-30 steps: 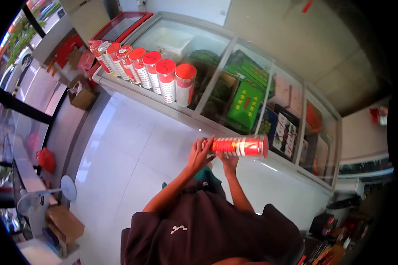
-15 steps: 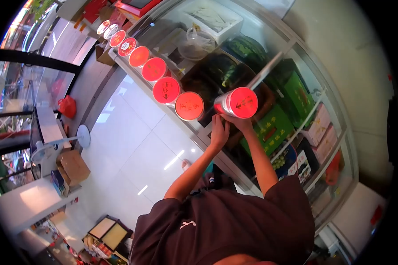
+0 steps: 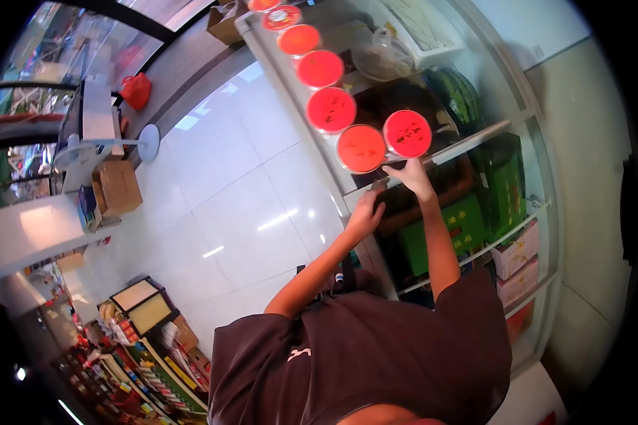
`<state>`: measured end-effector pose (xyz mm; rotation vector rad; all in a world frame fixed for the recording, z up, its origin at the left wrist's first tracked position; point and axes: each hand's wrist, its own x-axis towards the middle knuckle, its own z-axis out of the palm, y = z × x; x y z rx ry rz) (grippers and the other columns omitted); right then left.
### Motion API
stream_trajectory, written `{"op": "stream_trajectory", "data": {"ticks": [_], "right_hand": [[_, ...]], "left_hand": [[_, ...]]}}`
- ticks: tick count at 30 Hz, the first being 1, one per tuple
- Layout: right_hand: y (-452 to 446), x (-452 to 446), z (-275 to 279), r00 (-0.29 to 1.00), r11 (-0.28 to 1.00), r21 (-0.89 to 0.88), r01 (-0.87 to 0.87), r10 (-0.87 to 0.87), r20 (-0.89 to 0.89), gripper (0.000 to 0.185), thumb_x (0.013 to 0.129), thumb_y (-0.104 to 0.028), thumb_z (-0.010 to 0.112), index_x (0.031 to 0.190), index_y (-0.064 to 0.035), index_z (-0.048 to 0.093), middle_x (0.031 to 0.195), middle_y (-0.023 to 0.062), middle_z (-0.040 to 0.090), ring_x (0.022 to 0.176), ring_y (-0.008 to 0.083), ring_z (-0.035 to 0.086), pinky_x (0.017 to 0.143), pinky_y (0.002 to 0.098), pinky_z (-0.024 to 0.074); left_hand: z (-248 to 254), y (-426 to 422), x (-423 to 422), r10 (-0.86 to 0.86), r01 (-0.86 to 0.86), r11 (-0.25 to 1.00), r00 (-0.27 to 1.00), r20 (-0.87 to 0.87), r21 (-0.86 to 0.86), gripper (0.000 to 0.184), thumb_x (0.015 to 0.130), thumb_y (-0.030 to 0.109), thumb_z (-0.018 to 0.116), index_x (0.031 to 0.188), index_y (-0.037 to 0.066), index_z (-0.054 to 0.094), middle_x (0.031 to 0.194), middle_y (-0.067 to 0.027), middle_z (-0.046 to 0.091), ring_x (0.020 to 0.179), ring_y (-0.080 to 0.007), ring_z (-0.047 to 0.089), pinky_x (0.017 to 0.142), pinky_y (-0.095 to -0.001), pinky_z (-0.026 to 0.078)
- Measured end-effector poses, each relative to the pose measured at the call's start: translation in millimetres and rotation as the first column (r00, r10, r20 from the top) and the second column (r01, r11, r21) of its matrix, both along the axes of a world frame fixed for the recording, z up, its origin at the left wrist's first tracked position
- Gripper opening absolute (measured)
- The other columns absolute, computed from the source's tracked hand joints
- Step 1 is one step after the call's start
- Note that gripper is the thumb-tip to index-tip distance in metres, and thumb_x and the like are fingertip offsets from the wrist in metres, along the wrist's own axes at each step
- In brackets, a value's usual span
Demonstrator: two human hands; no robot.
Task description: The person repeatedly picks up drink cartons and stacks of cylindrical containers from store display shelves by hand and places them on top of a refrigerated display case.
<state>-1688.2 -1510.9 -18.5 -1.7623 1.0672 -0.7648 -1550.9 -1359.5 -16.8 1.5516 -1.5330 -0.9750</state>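
Note:
A round canister with a pinkish-red lid marked in dark characters [image 3: 407, 133] stands on the glass-topped counter, just right of an orange-red-lidded canister [image 3: 361, 149]. My right hand [image 3: 416, 178] is at the near side of the pinkish-lidded canister, its thumb stretched leftward and its other fingers largely hidden behind the canister. Close by, my left hand [image 3: 365, 216] is over the counter's near edge, fingers loosely apart and holding nothing. Beyond these, a row of similar red-lidded canisters [image 3: 331, 110] runs along the counter's left edge.
Inside the glass display counter [image 3: 471, 145] are watermelons [image 3: 457, 95], green boxes [image 3: 443, 234] and a white foam box [image 3: 432, 35]. Tiled floor [image 3: 234, 177] lies to the left, with a white fan [image 3: 147, 143], a cardboard box [image 3: 117, 188] and a red bag [image 3: 135, 91].
The pinkish-lidded canister, tilted between both hands before, now stands beside the end of the row. My left hand has come off it toward the counter edge. The view has shifted.

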Motion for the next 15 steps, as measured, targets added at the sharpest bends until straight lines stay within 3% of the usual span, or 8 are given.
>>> {"op": "stream_trajectory", "data": {"ticks": [3,5,6,8,9,12,13,15], "right_hand": [[37.0,10.9,3.2,0.952,0.957,-0.191,0.219,-0.253,-0.175,0.082,0.06,-0.011,0.081,0.128,0.0006,0.036,0.119,0.0186,0.044,0.112,0.0305,0.043,0.098,0.0403,0.0326],[79.9,24.0,-14.7,0.888,0.806,-0.401,0.434,-0.458,0.039,0.062,0.063,-0.007,0.077,0.117,0.0046,0.047,0.109,0.0197,0.049,0.104,0.0348,0.045,0.093,0.0418,0.0355],[109.2,34.5,1.5,0.813,0.783,-0.421,0.457,-0.561,-0.16,0.053,0.066,-0.006,0.074,0.111,0.0075,0.05,0.106,0.0208,0.05,0.102,0.0354,0.045,0.092,0.0428,0.0353],[157.5,53.0,-9.8,0.809,0.747,-0.526,0.406,-0.562,-0.173,0.048,0.071,-0.011,0.07,0.11,0.0077,0.048,0.099,0.0214,0.051,0.097,0.0364,0.048,0.088,0.0439,0.0372],[181.1,66.1,-17.8,0.858,0.717,-0.622,0.315,-0.495,-0.137,0.039,0.073,-0.009,0.066,0.104,0.0059,0.048,0.095,0.0204,0.05,0.094,0.0361,0.048,0.085,0.0436,0.0382],[263.7,124.4,-24.3,0.968,0.917,-0.395,-0.06,-0.043,-0.247,0.029,0.074,-0.005,0.06,0.099,0.0007,0.046,0.086,0.014,0.048,0.081,0.0284,0.05,0.075,0.039,0.0422],[289.1,144.7,-46.8,0.978,0.967,-0.148,-0.21,0.204,-0.052,0.027,0.076,-0.004,0.06,0.098,0.0,0.047,0.08,0.0086,0.049,0.074,0.0199,0.051,0.067,0.033,0.0447],[352.6,193.5,-35.4,0.759,0.762,0.159,-0.628,0.645,-0.091,0.031,0.077,-0.007,0.062,0.106,-0.0017,0.05,0.079,0.0067,0.056,0.066,0.015,0.055,0.061,0.0291,0.0471]], "left_hand": [[1.5,48.2,29.4,-0.036,0.039,0.999,0.995,-0.092,0.031,0.034,0.084,0.006,0.053,0.117,0.002,0.049,0.101,-0.0175,0.054,0.093,-0.0303,0.056,0.081,-0.0358,0.046],[10.0,90.9,60.1,-0.033,0.061,0.979,0.99,-0.141,0.197,0.03,0.084,0.01,0.05,0.114,0.005,0.05,0.102,-0.0163,0.057,0.097,-0.0341,0.055,0.084,-0.0403,0.045],[13.2,112.6,73.1,0.026,0.005,0.973,0.991,-0.128,0.23,0.03,0.084,0.011,0.05,0.113,0.005,0.051,0.1,-0.0158,0.058,0.096,-0.0338,0.055,0.083,-0.0403,0.045],[4.8,164.6,99.1,0.169,-0.143,0.964,0.98,-0.102,0.223,0.03,0.083,0.014,0.05,0.112,0.005,0.051,0.098,-0.0157,0.059,0.094,-0.0333,0.057,0.082,-0.0402,0.046],[-12.4,196.5,112.8,0.244,-0.225,0.956,0.966,-0.088,0.187,0.031,0.084,0.016,0.051,0.113,0.005,0.052,0.097,-0.0161,0.06,0.093,-0.0332,0.057,0.082,-0.04,0.046],[-36.9,304.1,146.4,0.548,-0.531,0.815,0.836,-0.012,0.232,0.033,0.084,0.024,0.052,0.112,0.006,0.053,0.098,-0.0171,0.062,0.092,-0.0334,0.059,0.081,-0.04,0.047],[-52.3,339.6,155.3,0.63,-0.605,0.749,0.776,-0.011,0.27,0.034,0.084,0.026,0.053,0.112,0.006,0.053,0.099,-0.017,0.063,0.092,-0.0328,0.06,0.081,-0.0396,0.047],[-88.3,423.5,174.6,0.839,-0.764,0.515,0.543,-0.043,0.389,0.036,0.084,0.03,0.056,0.113,0.008,0.055,0.1,-0.0166,0.063,0.093,-0.0303,0.061,0.082,-0.0386,0.048]]}}
